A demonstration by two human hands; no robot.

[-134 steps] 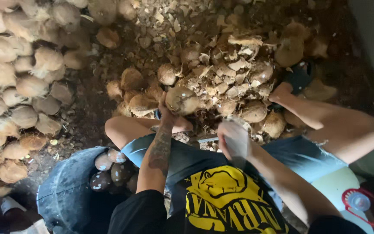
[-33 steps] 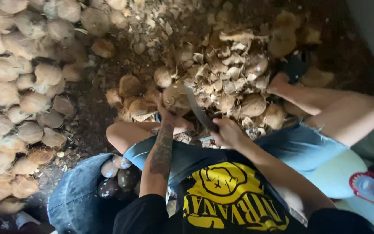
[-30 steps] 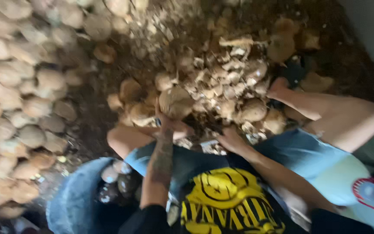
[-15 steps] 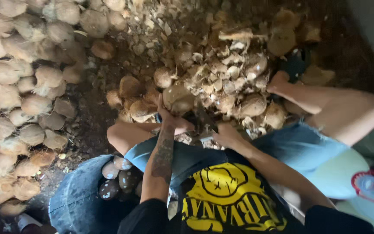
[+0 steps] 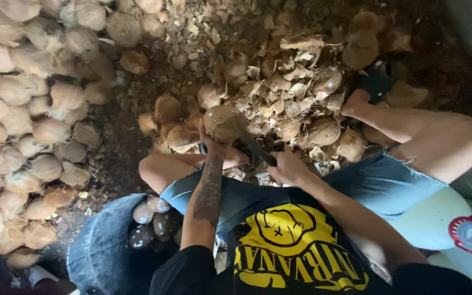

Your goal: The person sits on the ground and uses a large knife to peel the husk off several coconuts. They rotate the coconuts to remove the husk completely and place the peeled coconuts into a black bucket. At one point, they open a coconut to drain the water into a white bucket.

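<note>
I sit with my knees apart over a heap of husk scraps. My left hand (image 5: 218,146) holds a round brown coconut (image 5: 220,123) up in front of me, fingers cupped under it. My right hand (image 5: 288,167) grips the handle of a dark-bladed knife (image 5: 253,146). The blade slants up to the left and its edge meets the right side of the coconut.
A big pile of husked coconuts (image 5: 23,131) fills the left side. Torn husk pieces (image 5: 290,87) lie ahead between my legs. A blue tub (image 5: 99,251) with several dark, peeled coconuts (image 5: 154,224) stands at my lower left. A pale seat (image 5: 432,218) is under me.
My right hand raised the knife and brought it down on the coconut several times. The left hand kept the coconut in much the same spot, turning it slightly.
</note>
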